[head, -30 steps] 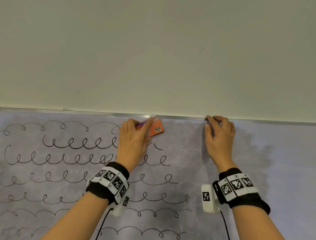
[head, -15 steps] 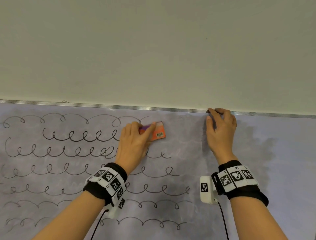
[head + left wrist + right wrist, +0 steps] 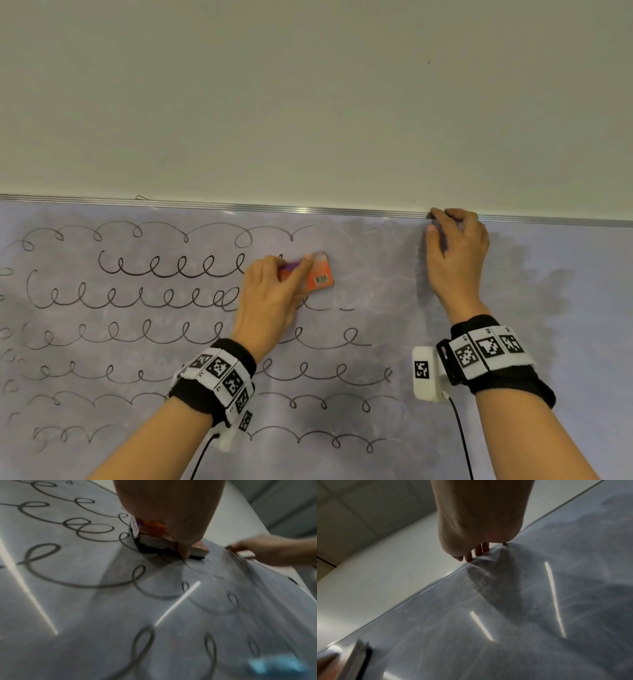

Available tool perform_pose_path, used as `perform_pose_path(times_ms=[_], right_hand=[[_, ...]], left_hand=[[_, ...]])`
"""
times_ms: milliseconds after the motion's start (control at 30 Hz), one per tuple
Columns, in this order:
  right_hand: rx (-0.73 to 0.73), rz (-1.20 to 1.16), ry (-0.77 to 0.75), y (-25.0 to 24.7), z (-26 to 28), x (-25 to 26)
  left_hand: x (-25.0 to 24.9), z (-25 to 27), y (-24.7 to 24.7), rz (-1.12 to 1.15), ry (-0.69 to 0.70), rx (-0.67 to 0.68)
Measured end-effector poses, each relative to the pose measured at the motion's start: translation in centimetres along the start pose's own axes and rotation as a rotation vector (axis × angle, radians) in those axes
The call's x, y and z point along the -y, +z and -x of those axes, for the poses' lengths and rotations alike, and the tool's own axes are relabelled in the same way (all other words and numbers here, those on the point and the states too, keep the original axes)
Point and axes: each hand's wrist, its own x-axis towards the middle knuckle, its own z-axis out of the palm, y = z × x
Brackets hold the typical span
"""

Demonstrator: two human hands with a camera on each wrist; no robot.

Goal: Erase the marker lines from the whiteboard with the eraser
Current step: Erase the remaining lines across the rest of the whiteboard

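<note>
Orange-purple eraser (image 3: 317, 278) — black looping marker lines (image 3: 164, 270) — grey-smudged whiteboard (image 3: 394, 308).

Eraser (image 3: 317, 277) on whiteboard (image 3: 376, 428), right of loops (image 3: 137, 298)

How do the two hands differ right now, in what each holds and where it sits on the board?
The left hand grips the orange eraser, flat on the whiteboard among the marker loops; the right hand holds no tool. The left sits lower, mid-board; the right's fingers curl over the top frame. Both wear tagged wristbands.
</note>
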Motion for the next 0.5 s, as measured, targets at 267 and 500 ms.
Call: perform_pose_path(times_ms=[267, 500], right_hand=[[-0.014, -0.006, -0.001, 0.1, 0.0, 0.0], [-0.012, -0.014, 0.014, 0.2, 0.0, -0.1]], left_hand=[[-0.8, 3.5, 1.5, -0.075, 0.258, 0.152], [-2.1, 4.8, 1.7, -0.035, 0.327, 0.237]])
